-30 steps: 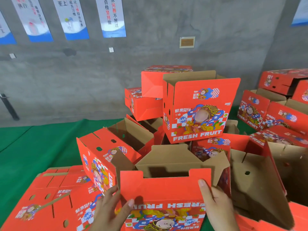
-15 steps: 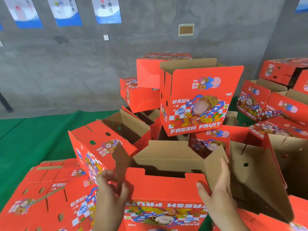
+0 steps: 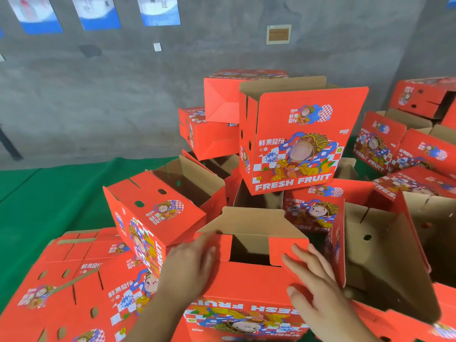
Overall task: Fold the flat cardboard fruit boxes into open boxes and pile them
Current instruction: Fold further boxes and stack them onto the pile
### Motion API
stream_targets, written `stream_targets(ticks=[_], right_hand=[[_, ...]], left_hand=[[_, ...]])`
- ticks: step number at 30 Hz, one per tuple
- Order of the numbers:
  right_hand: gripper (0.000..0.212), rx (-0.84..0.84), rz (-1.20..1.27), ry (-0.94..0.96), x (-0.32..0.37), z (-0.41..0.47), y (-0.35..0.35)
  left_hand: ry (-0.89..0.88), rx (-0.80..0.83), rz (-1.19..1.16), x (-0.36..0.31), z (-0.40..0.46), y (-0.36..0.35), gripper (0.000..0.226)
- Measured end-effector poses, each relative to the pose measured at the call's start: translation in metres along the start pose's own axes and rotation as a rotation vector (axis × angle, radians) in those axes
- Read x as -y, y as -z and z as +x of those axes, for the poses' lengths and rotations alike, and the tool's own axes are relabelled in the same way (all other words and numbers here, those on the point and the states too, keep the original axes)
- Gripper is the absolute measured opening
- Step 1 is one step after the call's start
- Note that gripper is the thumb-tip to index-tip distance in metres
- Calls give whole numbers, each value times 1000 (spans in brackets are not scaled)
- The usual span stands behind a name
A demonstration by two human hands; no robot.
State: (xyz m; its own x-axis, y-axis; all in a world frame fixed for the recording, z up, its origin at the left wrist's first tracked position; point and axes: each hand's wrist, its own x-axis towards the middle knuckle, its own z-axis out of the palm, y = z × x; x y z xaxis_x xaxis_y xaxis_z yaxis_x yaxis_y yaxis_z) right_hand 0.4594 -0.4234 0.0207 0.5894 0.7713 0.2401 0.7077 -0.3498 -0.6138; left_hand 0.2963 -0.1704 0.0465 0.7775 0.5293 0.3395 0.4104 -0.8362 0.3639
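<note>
A red fruit box (image 3: 246, 287) stands half folded right in front of me, its brown inside open at the top. My left hand (image 3: 190, 267) lies flat on its left end flap with straight fingers. My right hand (image 3: 318, 290) presses the right end flap down, fingers straight. Both red flaps are bent inward over the opening. Behind it rises a heap of folded red boxes (image 3: 296, 144), the top one printed FRESH FRUIT. A stack of flat unfolded boxes (image 3: 69, 287) lies at my lower left.
A folded box (image 3: 158, 213) lies tilted on its side just left of my hands. An open box (image 3: 385, 257) with brown flaps stands at the right. More red boxes (image 3: 404, 144) fill the far right. Green floor mat (image 3: 49, 198) stretches left; grey wall behind.
Both hands moved from the box's near edge onto its side flaps and pushed them inward over the opening. The view has tilted slightly downward.
</note>
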Motion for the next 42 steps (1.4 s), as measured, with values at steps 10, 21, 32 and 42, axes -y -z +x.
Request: stream_targets(ticks=[10, 21, 32, 42], right_hand=[[47, -173, 275, -178, 28, 60, -1], [87, 179, -174, -301, 20, 71, -7], [84, 142, 15, -366, 5, 50, -1], [74, 122, -110, -383, 15, 29, -9]], left_hand=[[134, 17, -243, 11, 2, -11, 35], [286, 193, -116, -1, 3, -12, 100], [451, 163, -475, 2, -11, -12, 81], [581, 130, -752, -15, -36, -3, 102]])
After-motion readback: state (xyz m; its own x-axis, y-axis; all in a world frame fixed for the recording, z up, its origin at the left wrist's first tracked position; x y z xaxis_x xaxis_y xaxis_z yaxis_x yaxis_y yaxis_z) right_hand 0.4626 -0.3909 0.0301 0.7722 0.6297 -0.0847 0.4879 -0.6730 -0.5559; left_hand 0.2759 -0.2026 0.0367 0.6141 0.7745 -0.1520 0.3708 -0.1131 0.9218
